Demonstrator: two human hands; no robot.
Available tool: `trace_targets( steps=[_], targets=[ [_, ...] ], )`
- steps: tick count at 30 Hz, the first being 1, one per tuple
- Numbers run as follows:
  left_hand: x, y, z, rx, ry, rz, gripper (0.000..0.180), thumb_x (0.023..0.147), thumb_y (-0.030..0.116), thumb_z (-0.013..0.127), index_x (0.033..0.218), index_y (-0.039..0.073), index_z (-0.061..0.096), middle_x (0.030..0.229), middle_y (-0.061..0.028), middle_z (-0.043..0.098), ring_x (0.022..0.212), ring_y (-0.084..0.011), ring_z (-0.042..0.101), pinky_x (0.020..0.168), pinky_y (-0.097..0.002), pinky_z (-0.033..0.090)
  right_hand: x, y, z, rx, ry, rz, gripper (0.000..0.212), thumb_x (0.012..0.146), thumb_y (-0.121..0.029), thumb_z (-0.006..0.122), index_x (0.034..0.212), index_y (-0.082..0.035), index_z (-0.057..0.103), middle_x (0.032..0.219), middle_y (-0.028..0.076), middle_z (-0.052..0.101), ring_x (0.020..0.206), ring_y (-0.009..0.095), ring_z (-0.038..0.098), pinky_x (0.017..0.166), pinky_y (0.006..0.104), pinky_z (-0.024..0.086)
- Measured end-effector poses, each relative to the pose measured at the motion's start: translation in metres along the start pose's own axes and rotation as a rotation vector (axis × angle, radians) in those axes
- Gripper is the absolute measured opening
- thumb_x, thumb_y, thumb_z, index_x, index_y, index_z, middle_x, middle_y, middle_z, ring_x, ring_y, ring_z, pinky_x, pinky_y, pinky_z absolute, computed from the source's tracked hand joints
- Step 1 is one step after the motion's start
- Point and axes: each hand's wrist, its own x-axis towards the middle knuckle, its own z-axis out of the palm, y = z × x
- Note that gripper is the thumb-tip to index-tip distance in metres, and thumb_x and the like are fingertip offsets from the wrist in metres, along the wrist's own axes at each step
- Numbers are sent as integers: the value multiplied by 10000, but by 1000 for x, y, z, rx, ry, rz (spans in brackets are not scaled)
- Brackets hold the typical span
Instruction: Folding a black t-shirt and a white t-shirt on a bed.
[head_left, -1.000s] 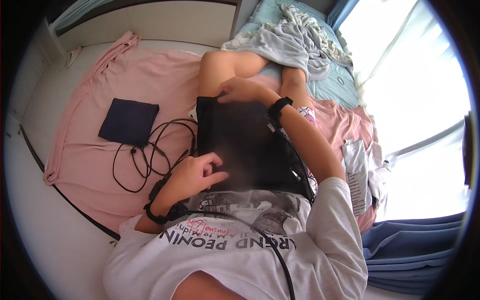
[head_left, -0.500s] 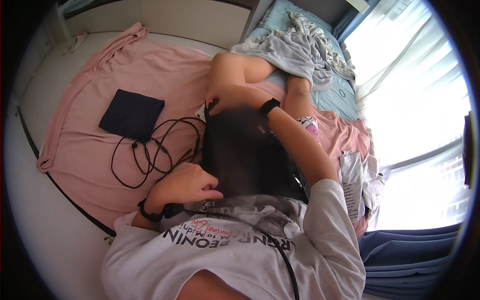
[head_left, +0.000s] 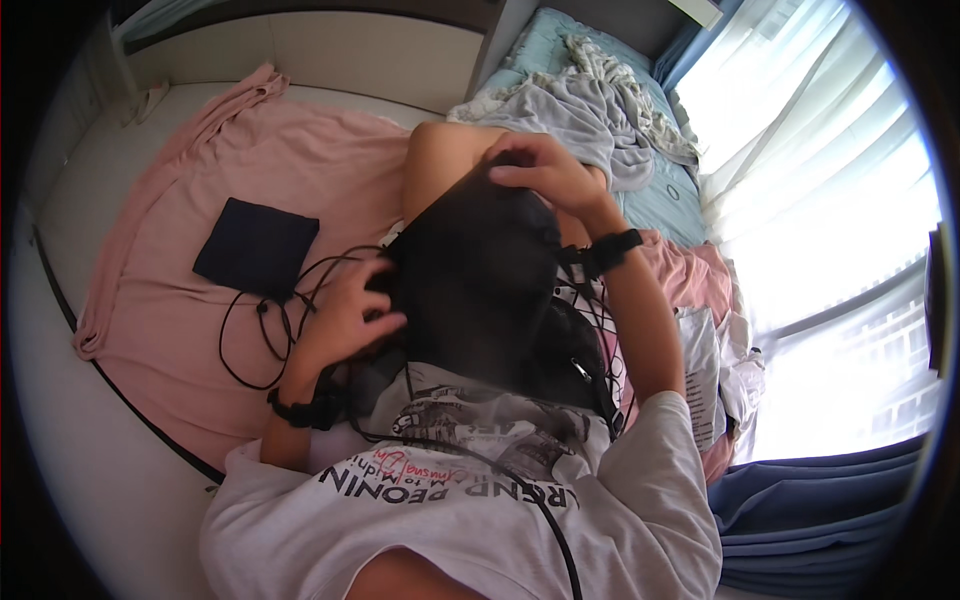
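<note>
**Black cloth on the lap, far corner pinched in the right hand**

Far left, the pink blanket (head_left: 150,270) bears a dark blue folded cloth (head_left: 257,245), roughly square, and beside it a looped black cable (head_left: 221,345).

The left hand (head_left: 348,312), a black band (head_left: 305,410) at its wrist, is at the near left edge of the black cloth, fingers bent and thumb apart; cannot tell whether it grips.

The black cloth (head_left: 475,270) lies over the lap, in front of the shirt. Its long axis runs away from the body, far corner pointing toward the knees; its upper left edge slants up to the right. A small shiny piece (head_left: 582,370) shows at its near right; exact kind unclear.

The grey shirt (head_left: 620,500) carries dark block lettering, red script and a picture, upside down in this view.

The right hand (head_left: 548,175) clasps the far corner between thumb and fingers.

Far right, pale wrapping (head_left: 700,375) shows rows of print, too small to read; contents cannot be told.
</note>
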Motion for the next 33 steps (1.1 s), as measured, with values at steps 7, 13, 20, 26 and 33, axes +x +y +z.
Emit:
trace_targets(
  steps=[7, 13, 20, 26, 33],
  targets=[
    [23, -17, 4, -358, 160, -185, 268, 876, 165, 781, 807, -50, 636, 1253, -194, 655, 1199, -350, 619, 1013, -377, 465, -58, -17, -28, 284, 44, -48, 178, 956, -44, 726, 1114, -21, 648, 1098, -4, 635, 1008, 86, 597, 897, 253, 490],
    [26, 15, -18, -222, 164, -182, 175, 880, 71, 754, 893, -39, 619, 1104, -177, 667, 983, -319, 640, 887, -358, 500, -92, -49, -27, 162, 229, -86, 160, 971, -57, 705, 1121, -37, 651, 1052, -17, 645, 964, 64, 600, 860, 234, 486],
    [59, 80, -43, -22, 480, 339, 135, 917, 63, 742, 961, -18, 644, 1046, -171, 653, 795, -236, 613, 750, -306, 490, -160, -103, -23, -81, 546, -113, 214, 984, -90, 682, 1191, -38, 669, 994, -27, 651, 907, 58, 602, 833, 228, 487],
    [73, 113, -21, -488, -82, -174, 165, 993, 130, 685, 934, -11, 624, 886, -20, 585, 775, -81, 535, 705, -239, 434, -195, -87, -34, -487, 709, -39, 198, 906, -137, 735, 1059, -15, 707, 879, 55, 688, 837, 132, 652, 752, 312, 499],
    [156, 138, -34, -631, 374, -162, 124, 1017, 122, 628, 971, 7, 629, 935, -11, 601, 797, -114, 554, 730, -269, 477, -214, -82, -93, -589, 892, -131, 205, 960, -130, 724, 1116, -2, 690, 968, 2, 693, 897, 79, 614, 817, 234, 484]
  ],
)
